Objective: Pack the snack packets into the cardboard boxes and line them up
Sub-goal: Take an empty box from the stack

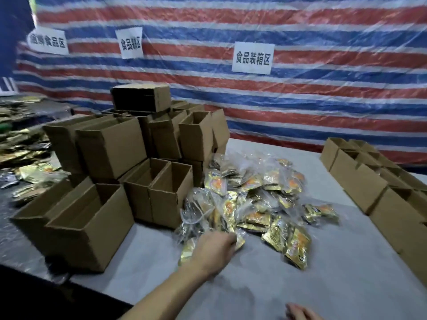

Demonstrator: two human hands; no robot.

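While the left hand reaches into the near edge of the heap of snack packets, the head view shows its fingers bent down over a gold packet. The fingertips are hidden behind the knuckles, so I cannot tell whether the grip has closed. The right hand sits at the bottom edge of the frame, fingers loose and holding nothing visible. The packets lie mid-table, many of them bundled in clear plastic bags, between the stacked empty cardboard boxes on the left and a row of boxes along the right.

The likeliest trouble is the slick, crumpled plastic. A pull on one packet may drag its bagged neighbours along, spread the heap, or let the packet slip free. The empty boxes look light and loosely stacked, and the topmost box lies on its side. A forearm swinging towards the nearest open box could nudge them over.
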